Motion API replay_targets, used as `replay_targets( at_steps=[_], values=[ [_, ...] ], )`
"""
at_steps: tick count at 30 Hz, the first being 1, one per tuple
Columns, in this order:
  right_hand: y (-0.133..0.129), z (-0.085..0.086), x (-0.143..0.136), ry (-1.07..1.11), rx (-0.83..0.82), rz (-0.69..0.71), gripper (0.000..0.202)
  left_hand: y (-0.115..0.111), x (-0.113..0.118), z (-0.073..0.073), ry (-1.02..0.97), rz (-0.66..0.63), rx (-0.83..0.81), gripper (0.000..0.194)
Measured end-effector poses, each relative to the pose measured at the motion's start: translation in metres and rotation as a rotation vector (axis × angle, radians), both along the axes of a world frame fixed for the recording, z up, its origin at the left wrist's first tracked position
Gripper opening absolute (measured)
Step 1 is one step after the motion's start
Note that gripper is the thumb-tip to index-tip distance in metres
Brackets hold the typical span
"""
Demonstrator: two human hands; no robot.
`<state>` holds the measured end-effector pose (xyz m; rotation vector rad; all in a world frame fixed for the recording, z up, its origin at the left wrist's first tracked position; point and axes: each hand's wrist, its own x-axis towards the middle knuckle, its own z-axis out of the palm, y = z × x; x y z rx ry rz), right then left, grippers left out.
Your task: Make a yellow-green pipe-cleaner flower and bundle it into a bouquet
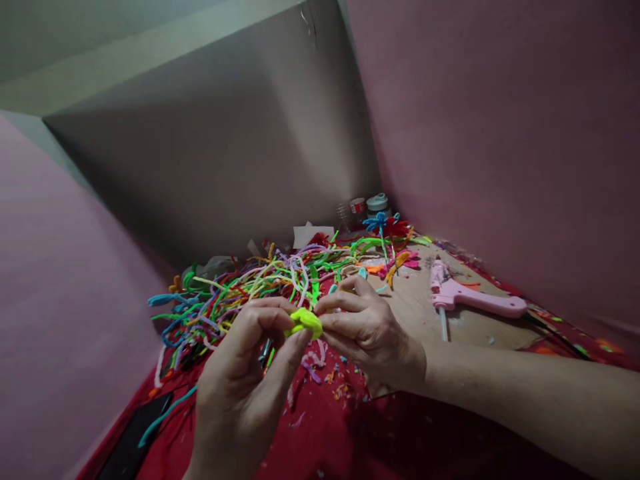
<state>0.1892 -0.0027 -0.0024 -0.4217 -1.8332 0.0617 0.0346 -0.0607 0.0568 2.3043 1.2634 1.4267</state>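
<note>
A small bent piece of neon-yellow pipe cleaner (307, 322) is between my two hands, above the red cloth (320, 433). My left hand (250, 367) pinches it from the left with thumb and index finger. From the right, the fingertips of my right hand (367, 330) close on its other side. The fingers cover part of the yellow piece. Just beyond my hands spreads a tangled heap of pipe cleaners (235, 273) in many colours.
A pink glue gun (470, 298) lies on a brown board (410, 320) at the right. A blue pipe-cleaner flower (381, 222) stands near jars (377, 203) at the back. A dark phone-like slab (135, 437) lies at lower left. Pink walls close in both sides.
</note>
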Motion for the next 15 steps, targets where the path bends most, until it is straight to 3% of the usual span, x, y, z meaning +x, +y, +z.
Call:
replay_targets(
  at_steps=[3, 7, 11, 15],
  values=[
    [0.000, 0.000, 0.000, -0.008, 0.000, -0.015, 0.013, 0.000, 0.003, -0.001, -0.038, 0.002, -0.014, 0.016],
    [0.000, 0.000, 0.001, -0.010, 0.014, -0.021, 0.012, 0.000, 0.003, 0.003, 0.018, -0.042, -0.001, 0.036],
    [-0.001, 0.002, 0.002, -0.028, 0.022, -0.030, 0.011, 0.000, 0.000, 0.012, 0.233, -0.045, 0.093, 0.027],
    [-0.001, 0.002, 0.003, -0.036, 0.016, -0.045, 0.014, 0.001, -0.003, 0.015, 0.288, -0.035, 0.087, 0.022]
  ],
)
